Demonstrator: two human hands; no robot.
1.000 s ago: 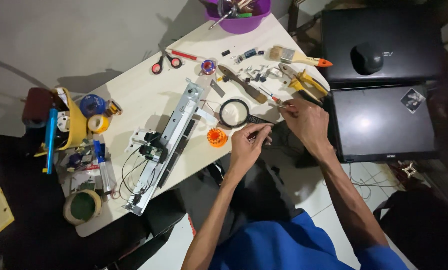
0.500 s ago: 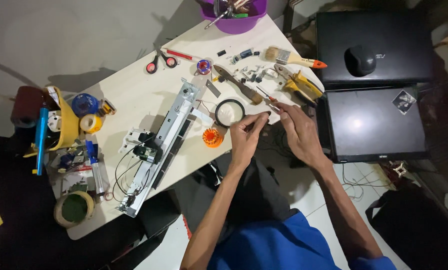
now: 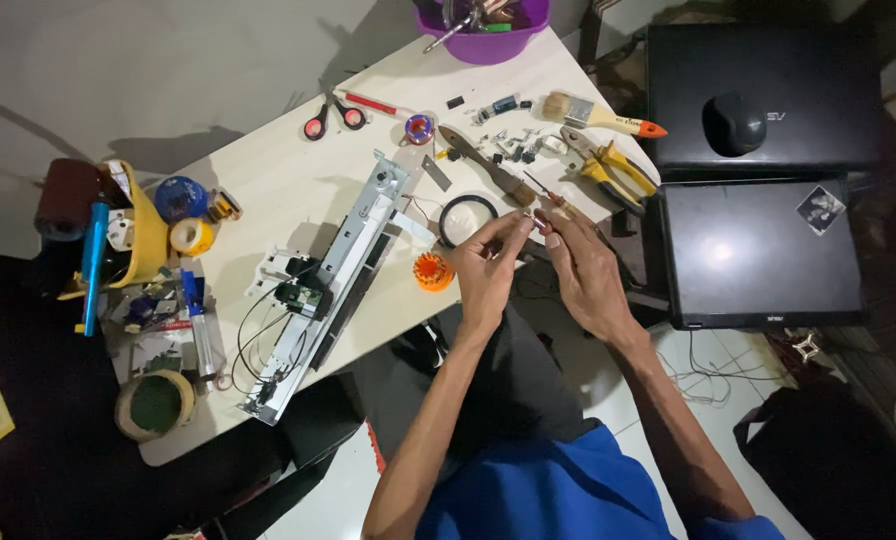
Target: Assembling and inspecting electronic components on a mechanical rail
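Workbench materials: mostly bare metal, plastic and pale matt board.

Table (image 3: 268, 190) looks smooth matt laminate, cream. Long rail assembly (image 3: 333, 285) is brushed silvery metal with white plastic fittings. Pliers (image 3: 608, 165) have glossy yellow plastic grips. Paintbrush (image 3: 593, 115) has a varnished wood handle, metal ferrule, soft bristles. Scissors (image 3: 330, 115) have red plastic handles. Bowl (image 3: 488, 40) is shiny purple plastic. Laptop (image 3: 758, 250) lid is glossy black and reflects light. Small orange part (image 3: 433, 270) is ribbed plastic. Tape rolls (image 3: 190, 235) look papery, matt.
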